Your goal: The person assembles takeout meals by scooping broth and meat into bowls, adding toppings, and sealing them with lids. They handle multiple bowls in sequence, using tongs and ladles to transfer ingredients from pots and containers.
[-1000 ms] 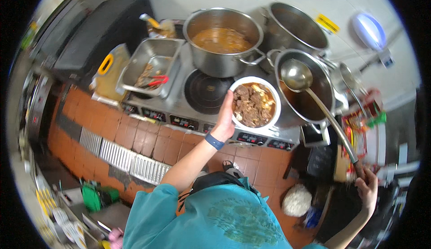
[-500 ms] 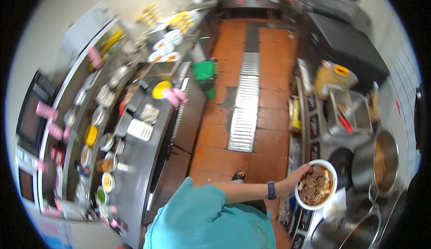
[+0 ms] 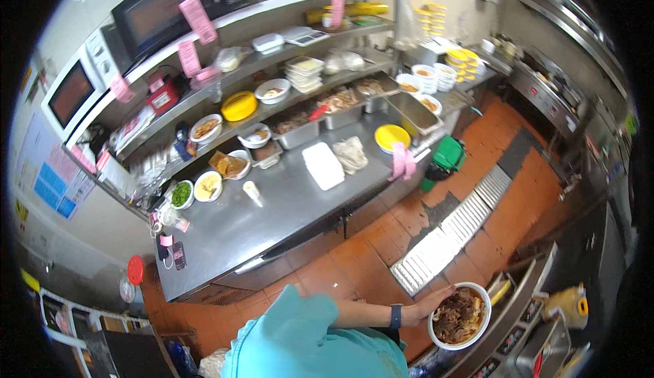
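My left hand (image 3: 417,311), with a dark watch on its wrist, reaches across to the right and holds a white bowl (image 3: 486,323) by its left side. Its thumb lies at the rim; the other fingers are mostly hidden by the bowl. Brown sliced meat (image 3: 458,315) fills the bowl, with paler pieces and some reddish liquid among it. Upright, the bowl hangs above the floor near the right-hand cooking counter. My right hand is out of view.
A steel counter (image 3: 272,207) on the left carries a white tray (image 3: 323,165), food bowls and a yellow lid (image 3: 392,137). Shelves (image 3: 238,126) stand behind it. A metal drain grate (image 3: 446,231) crosses the orange tiled floor. A yellow-capped jug (image 3: 567,307) is at lower right.
My view has swung left, bringing the long counter and shelves to the middle. The bowl, still in my left hand, has moved away from beside the pots at the stove.
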{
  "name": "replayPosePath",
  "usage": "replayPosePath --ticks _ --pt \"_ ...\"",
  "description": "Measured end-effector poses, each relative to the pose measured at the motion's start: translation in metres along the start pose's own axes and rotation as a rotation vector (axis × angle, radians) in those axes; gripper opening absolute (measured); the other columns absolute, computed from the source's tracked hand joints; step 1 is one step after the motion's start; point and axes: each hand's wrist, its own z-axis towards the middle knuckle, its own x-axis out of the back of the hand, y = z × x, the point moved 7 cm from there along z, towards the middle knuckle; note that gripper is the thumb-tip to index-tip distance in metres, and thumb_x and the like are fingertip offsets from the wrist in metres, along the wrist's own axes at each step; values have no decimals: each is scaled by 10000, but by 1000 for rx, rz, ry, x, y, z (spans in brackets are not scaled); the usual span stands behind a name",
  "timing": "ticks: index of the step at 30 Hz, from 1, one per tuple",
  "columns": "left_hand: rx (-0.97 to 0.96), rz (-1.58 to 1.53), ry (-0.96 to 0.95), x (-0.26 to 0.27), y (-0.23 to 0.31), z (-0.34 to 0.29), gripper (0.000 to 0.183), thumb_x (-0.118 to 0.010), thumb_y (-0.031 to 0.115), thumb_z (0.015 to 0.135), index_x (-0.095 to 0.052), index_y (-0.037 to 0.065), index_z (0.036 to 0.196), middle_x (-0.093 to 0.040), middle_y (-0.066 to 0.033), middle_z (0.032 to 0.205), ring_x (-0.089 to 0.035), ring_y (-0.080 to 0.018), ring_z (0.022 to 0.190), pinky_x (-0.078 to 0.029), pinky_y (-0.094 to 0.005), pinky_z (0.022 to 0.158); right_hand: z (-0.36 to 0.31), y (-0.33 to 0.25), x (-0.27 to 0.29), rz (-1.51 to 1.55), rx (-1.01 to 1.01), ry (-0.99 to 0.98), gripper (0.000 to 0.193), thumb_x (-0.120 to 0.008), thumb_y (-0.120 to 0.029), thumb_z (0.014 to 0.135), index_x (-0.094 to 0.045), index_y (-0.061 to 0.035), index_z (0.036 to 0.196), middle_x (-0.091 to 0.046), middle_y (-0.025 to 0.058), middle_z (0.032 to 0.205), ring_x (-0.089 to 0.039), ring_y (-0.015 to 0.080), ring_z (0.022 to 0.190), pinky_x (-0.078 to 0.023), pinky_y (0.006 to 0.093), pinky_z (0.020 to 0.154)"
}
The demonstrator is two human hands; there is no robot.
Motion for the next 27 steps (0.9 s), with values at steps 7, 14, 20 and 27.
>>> replayPosePath --ticks 7,14,20,27 --pt "-203 -149 317 132 92 -44 626 -450 518 1023 -414 72 1461 -482 -107 1445 -487 -180 1298 -399 -332 1103 138 -67 -230 578 -152 -448 445 -510 -244 1032 -481 57 1359 -554 220 1304 -589 328 1152 -509 414 980" --pt "-468 -324 636 239 158 -121 762 -461 591 988 -273 101 1541 -322 -117 1560 -388 -232 1399 -393 -410 1123 204 -169 -392 436 -19 -796 48 -614 4 880 -579 -23 862 -593 62 839 -637 141 738 -603 295 619" --pt "-632 -345 850 315 204 -216 734 -335 614 1018 -394 36 1466 -499 -116 1435 -482 -192 1317 -401 -356 1108 189 -254 -556 356 193 -1188 36 -597 17 873 -619 37 895 -654 116 896 -673 180 773 -634 323 668" --pt "-757 -271 1566 401 189 -336 534 -462 457 1040 -571 -5 1284 -626 -89 1197 -558 -173 1119 -438 -316 1010 114 -302 -732 187 270 -1496 106 -661 23 860 -651 42 964 -682 132 859 -690 187 772 -609 293 648"
